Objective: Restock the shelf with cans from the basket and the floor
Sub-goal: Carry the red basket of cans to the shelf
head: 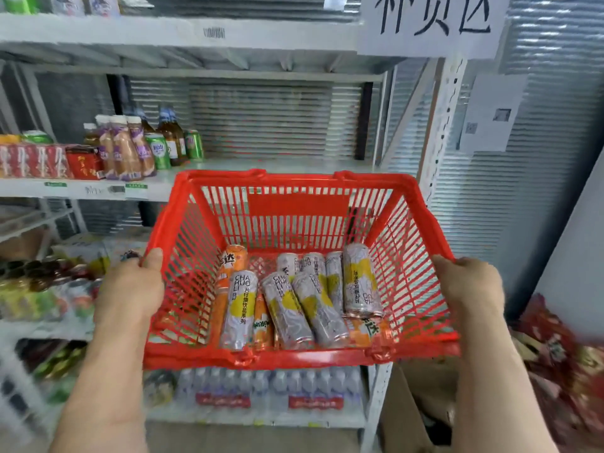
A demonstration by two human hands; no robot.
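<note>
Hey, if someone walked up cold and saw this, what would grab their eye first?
The bright red basket fills the centre, held at its side rims by the left hand and right hand. Silver-and-yellow cans lie jumbled with orange cans in its bottom. Behind it, the middle shelf is mostly bare, with bottles at its left.

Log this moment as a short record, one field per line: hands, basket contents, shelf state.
left hand: grips the left rim of the red basket
right hand: grips the right rim
basket contents: grey-and-yellow cans and orange cans, lying down
middle shelf: bottles and green cans at left, right part bare
</note>
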